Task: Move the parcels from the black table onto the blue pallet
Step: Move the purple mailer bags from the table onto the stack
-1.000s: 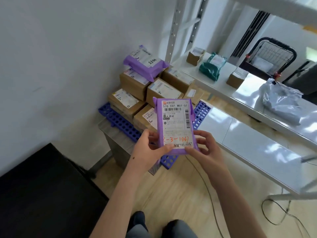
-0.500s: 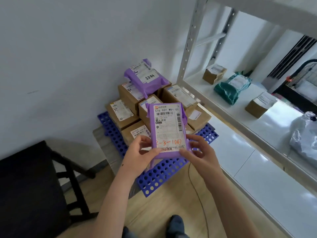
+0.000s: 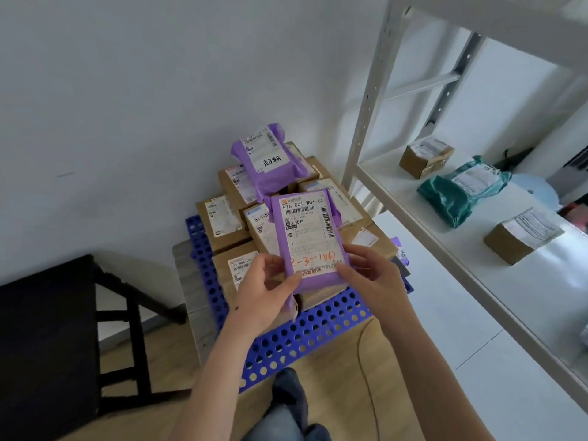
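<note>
purple parcel (image 3: 310,243) held up in both hands over the blue pallet (image 3: 305,338), label facing the camera, red handwriting near its lower edge. left hand (image 3: 267,291) pinches the lower left corner, thumb on the front; right hand (image 3: 372,281) grips the lower right edge. brown boxes (image 3: 222,218) stacked on the pallet by the wall, another purple bag (image 3: 270,157) on top. black table (image 3: 41,345) at lower left.

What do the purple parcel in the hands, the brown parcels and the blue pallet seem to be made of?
Purple parcel: seemingly a thin plastic mailer bag, slightly shiny, wrinkled at its edges, with a paper label. Brown parcels: probably cardboard, matte, with straight box edges. Blue pallet: likely rigid moulded plastic, uniform colour, regular round holes.
</note>
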Tool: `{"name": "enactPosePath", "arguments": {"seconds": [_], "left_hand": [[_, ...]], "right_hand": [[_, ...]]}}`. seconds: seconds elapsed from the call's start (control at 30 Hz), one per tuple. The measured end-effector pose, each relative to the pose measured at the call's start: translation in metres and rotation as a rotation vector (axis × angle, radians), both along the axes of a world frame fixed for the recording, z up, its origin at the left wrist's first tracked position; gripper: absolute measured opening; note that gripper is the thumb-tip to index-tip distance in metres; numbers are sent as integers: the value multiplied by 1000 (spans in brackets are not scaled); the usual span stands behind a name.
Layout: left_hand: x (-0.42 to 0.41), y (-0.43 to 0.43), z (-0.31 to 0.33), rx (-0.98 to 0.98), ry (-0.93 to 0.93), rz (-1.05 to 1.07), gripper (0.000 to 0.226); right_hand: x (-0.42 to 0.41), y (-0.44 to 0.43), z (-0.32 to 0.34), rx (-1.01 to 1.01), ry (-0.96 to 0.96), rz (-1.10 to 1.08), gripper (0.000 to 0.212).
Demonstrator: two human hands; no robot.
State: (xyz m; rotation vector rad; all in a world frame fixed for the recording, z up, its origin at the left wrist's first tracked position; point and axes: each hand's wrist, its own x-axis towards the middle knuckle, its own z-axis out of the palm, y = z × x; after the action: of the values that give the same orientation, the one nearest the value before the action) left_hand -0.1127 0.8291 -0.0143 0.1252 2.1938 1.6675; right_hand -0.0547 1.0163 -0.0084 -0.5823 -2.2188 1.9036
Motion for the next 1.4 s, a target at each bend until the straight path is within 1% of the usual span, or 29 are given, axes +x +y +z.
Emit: {"name": "enactPosePath", "arguments": {"seconds": [0.17,0.23,0.4,0.57,0.67,0.73,0.87,0.9,0.93,1.0,1.07,1.13,1.17,1.23,1.3,1.33,1.37,1.4], "left_hand": [[-44,19,-8,-84,8,24,25],[-61,27,-10,-145,31,1,25],[-94,37,-18,-205,-20,-83,25],[-100,42,-20,-249,18,-83,24],[-99,48,-22,-292,76,-64,24],[-98,52,-23,-316,116,-44,20],[-97,58,-25,-352,173,9,16],[-97,59,-26,-359,171,32,16],[-96,59,-27,-377,165,57,19],[-94,57,-31,-460,182,121,35],[-93,54,-33,-588,221,249,55],[-94,50,-35,-629,197,370,76],[-96,48,-35,-606,149,398,84],[-100,48,-36,-498,4,415,96],[-102,53,-36,-358,-113,429,102],[-102,56,-36,-305,-141,436,102],[-102,59,-37,-266,-151,442,102],[-103,62,-38,-235,-151,448,102]], "right_hand": [[-50,9,-14,50,-22,-7,25],[-67,14,-19,92,-41,-6,27],[-99,30,-24,171,-105,23,29],[-114,40,-24,245,-93,54,24],[-118,52,-23,324,-112,142,23],[-120,59,-23,362,-101,194,22],[-121,70,-24,322,-76,269,22],[-121,71,-25,299,-66,286,25],[-121,73,-25,273,-50,299,31],[-122,77,-26,217,-24,296,39],[-128,85,-30,157,-14,276,36],[-140,95,-34,150,-55,246,29],[-147,99,-35,179,-94,240,26],[-158,103,-38,216,-164,259,22],[-166,104,-41,224,-192,299,18],[-168,104,-42,238,-200,325,16],[-169,103,-42,269,-202,358,18],[-169,103,-43,307,-200,392,26]]}}
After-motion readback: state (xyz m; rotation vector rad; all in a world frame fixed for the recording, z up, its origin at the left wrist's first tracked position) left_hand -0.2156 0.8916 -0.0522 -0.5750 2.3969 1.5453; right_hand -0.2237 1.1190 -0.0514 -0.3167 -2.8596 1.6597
